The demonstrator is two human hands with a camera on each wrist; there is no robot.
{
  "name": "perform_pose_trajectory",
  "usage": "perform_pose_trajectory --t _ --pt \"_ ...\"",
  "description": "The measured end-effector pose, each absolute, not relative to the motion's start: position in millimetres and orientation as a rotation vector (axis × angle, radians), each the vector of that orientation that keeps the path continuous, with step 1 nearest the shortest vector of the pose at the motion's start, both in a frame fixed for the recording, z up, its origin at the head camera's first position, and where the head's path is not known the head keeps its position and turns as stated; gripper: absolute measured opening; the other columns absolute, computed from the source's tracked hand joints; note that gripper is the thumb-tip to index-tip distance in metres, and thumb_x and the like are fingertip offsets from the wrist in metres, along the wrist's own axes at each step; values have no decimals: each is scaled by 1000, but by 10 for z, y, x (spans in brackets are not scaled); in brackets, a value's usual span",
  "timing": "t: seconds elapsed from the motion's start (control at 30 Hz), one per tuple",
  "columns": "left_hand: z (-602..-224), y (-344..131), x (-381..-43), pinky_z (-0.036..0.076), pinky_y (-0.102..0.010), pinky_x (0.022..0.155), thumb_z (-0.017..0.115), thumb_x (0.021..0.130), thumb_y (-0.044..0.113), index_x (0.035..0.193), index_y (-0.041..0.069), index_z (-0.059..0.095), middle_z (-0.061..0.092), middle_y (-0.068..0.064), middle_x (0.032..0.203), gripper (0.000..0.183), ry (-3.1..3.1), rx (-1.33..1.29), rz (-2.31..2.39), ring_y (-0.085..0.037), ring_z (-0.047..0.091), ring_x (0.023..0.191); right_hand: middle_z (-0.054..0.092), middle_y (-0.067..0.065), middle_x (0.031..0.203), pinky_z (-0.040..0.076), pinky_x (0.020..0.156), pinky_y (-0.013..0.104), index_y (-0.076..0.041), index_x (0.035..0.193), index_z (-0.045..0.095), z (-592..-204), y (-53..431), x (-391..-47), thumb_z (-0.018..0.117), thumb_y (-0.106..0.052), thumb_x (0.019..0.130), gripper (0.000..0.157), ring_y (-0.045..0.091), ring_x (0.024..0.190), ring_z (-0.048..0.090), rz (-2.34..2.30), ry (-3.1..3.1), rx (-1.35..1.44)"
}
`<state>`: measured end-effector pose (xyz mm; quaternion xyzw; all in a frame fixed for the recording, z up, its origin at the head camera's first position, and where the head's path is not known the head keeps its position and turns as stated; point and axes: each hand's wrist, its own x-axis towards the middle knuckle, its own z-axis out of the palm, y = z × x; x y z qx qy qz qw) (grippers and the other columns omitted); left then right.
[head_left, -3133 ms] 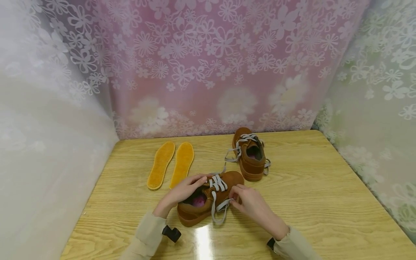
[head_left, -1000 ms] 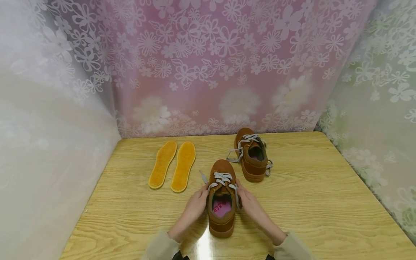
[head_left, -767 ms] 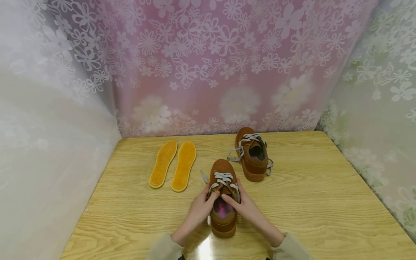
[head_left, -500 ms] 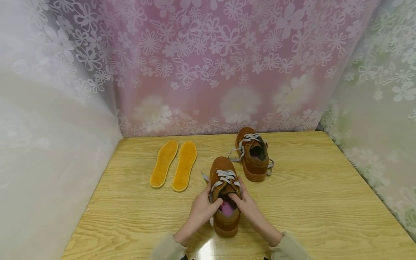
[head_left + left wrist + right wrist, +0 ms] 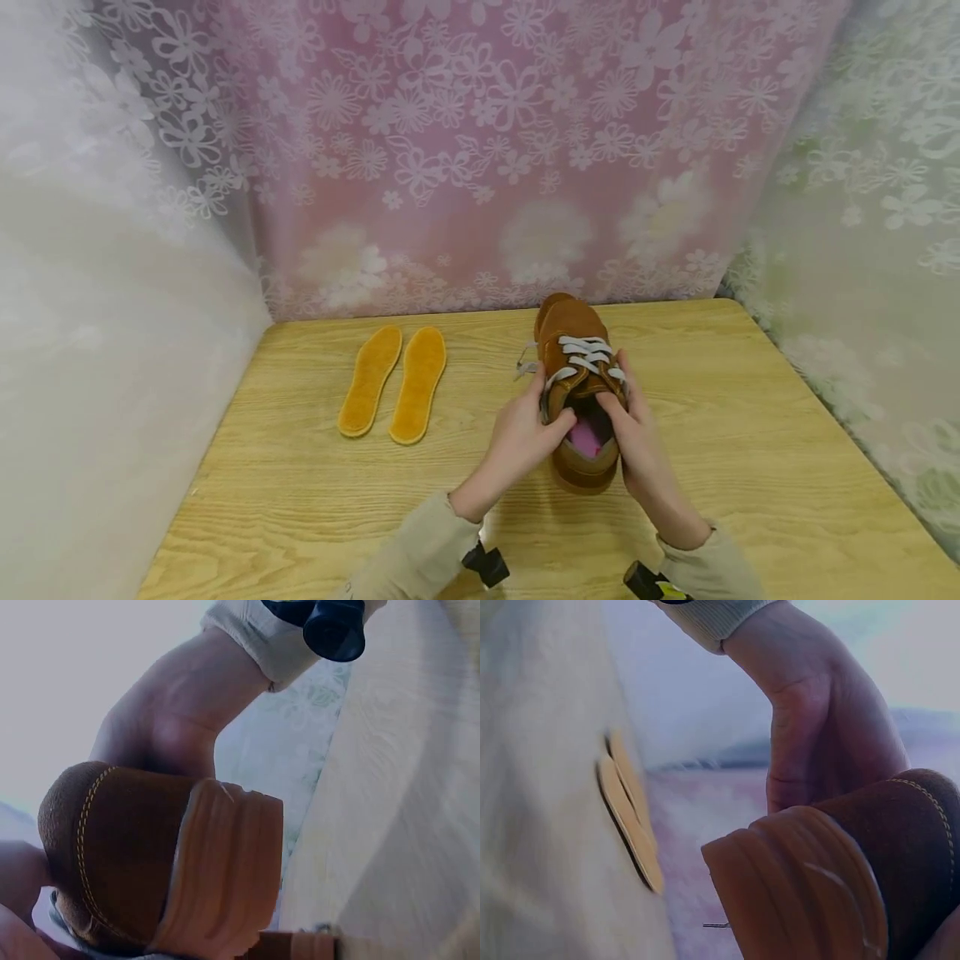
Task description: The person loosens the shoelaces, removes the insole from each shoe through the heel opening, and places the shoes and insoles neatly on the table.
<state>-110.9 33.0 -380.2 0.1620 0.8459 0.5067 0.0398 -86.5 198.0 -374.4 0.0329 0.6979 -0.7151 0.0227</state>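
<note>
Both hands hold a brown lace-up shoe (image 5: 573,321) with grey laces and a pink inner sole, its toe pointing away. My left hand (image 5: 517,437) grips the left side of its opening, thumb inside over the rim. On the opposite side my right hand (image 5: 643,446) does the same. Both wrist views show the shoe's heel (image 5: 135,847) and thick rubber sole (image 5: 795,885) raised off the table. Behind it the second brown shoe (image 5: 547,308) is mostly hidden, with its toe and a loose lace showing.
Two orange-yellow insoles (image 5: 418,387) lie side by side on the left of the wood-grain table (image 5: 285,467). A pink floral curtain (image 5: 450,167) hangs along the back edge, and pale floral sheets (image 5: 862,250) flank both sides.
First lying angled near the insoles while my right hand pinched its lace, the shoe was turned toe-away. Both hands then took its sides, thumbs inside, and lifted it forward and right, over the second shoe.
</note>
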Motion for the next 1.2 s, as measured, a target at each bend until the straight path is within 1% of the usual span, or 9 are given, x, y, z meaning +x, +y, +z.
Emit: perform_pose_trajectory --t 0.1,0.17,0.27,0.4,0.5,0.6,0.8,1.0,1.2 --pt "-3750 544 -1220 45 -26 58 58 99 39 160 5 24 70 -19 96 78 2555 593 1477 -18 61 67 -7 -7 170 18 123 32 -28 163 -6 -3688 2183 -903 40 -24 111 70 16 155 4 -2339 2111 174" --pt "-3755 698 -1295 50 -28 68 56 101 46 162 9 18 70 -17 106 81 2489 636 1441 -23 69 84 -6 -9 169 17 123 27 -28 163 -5 -3685 2329 -928 40 -26 110 69 12 155 3 -2400 2094 249" --pt "-3829 926 -1382 54 -30 86 54 100 56 164 17 12 63 -11 134 86 2365 653 1444 -21 67 112 -7 -11 169 15 122 24 -27 163 -6 -3749 2562 -971 39 -29 111 69 8 154 0 -2469 2062 318" --pt "-4021 1190 -1464 48 -33 105 49 97 67 164 24 5 36 -4 161 91 2184 667 1510 -16 52 135 16 -4 166 30 112 16 -23 163 12 -3913 2839 -1031 39 -31 110 60 5 147 24 -2569 1955 425" --pt "-4186 1347 -1520 40 -36 113 46 97 71 164 25 -1 21 0 166 94 2055 694 1549 -15 37 145 40 -6 144 41 97 12 -19 151 33 -4050 3011 -1085 42 -30 109 44 -1 125 44 -2642 1872 527" --pt "-4350 1465 -1575 34 -37 117 44 96 73 164 24 -5 9 2 169 97 1975 706 1556 -14 24 151 41 -12 139 41 97 12 -18 151 33 -4178 3139 -1146 41 -31 109 44 -3 121 45 -2623 1851 609" --pt "-4672 1614 -1658 29 -38 120 49 95 70 163 22 -9 1 0 169 101 1865 631 1620 -15 13 154 17 4 167 23 119 24 -13 164 10 -4419 3230 -1329 30 -32 110 61 14 150 20 -2333 2093 673" --pt "-4796 1690 -1704 27 -39 121 49 100 63 164 15 -3 5 -3 170 96 1907 578 1732 -16 14 154 0 7 169 6 126 39 -11 163 -4 -4587 3325 -1609 26 -29 111 63 24 155 2 -2110 2358 488" --pt "-4755 1736 -1704 23 -38 123 48 102 59 164 11 3 3 -7 170 91 2093 519 1715 -19 12 155 4 15 169 9 124 50 -7 163 1 -4645 3449 -1943 26 -32 111 62 34 155 5 -1975 2487 296"
